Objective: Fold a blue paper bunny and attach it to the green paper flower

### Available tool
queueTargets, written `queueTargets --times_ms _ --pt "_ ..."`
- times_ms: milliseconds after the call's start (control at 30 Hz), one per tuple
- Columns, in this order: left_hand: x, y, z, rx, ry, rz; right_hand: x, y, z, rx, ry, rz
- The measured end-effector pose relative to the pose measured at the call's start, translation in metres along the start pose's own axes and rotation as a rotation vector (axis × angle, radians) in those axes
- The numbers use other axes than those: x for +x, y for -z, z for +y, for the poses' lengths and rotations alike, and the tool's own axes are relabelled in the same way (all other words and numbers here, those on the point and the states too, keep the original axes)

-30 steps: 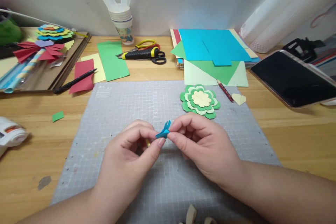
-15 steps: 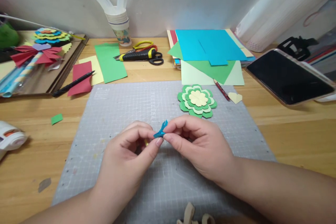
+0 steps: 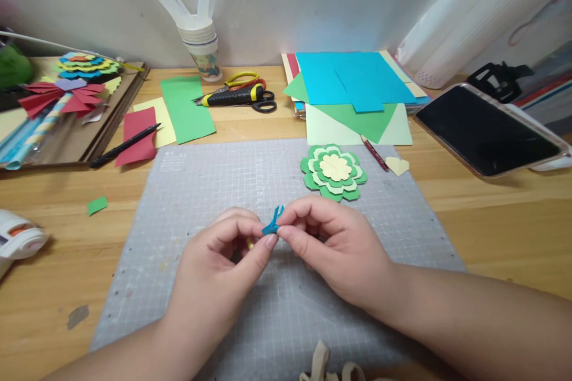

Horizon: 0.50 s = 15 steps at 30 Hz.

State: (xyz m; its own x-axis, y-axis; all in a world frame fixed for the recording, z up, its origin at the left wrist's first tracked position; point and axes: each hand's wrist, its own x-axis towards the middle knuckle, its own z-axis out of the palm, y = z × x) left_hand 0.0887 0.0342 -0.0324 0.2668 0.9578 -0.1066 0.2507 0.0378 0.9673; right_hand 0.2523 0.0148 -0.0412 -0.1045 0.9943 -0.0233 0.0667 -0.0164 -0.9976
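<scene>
Both my hands meet over the middle of a grey cutting mat (image 3: 201, 190). My left hand (image 3: 218, 277) and my right hand (image 3: 333, 250) pinch a tiny folded piece of blue paper (image 3: 273, 221) between thumbs and fingertips, just above the mat. A bit of yellow shows under my left fingers; I cannot make out what it is. Behind my right hand lies a layered green and cream paper flower (image 3: 333, 171) on the mat's far right part.
Blue and green paper sheets (image 3: 353, 86) are stacked at the back, with a red pencil (image 3: 374, 153) and a cream paper heart (image 3: 397, 165). Scissors (image 3: 241, 92), green, yellow and red strips, a black pen (image 3: 125, 144), a phone (image 3: 487, 131) at right, a cardboard tray (image 3: 71, 131) at left.
My hands have stayed pinched on the blue paper with small finger shifts. The view has drifted slightly, so the table's things sit a little further left in the picture.
</scene>
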Motion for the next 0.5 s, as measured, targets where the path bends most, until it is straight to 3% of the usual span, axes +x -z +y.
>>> queueTargets --times_ms 500 --pt "-0.0004 -0.0003 -0.0007 -0.001 -0.003 0.003 0.0005 -0.0001 -0.0031 0.003 -0.076 0.017"
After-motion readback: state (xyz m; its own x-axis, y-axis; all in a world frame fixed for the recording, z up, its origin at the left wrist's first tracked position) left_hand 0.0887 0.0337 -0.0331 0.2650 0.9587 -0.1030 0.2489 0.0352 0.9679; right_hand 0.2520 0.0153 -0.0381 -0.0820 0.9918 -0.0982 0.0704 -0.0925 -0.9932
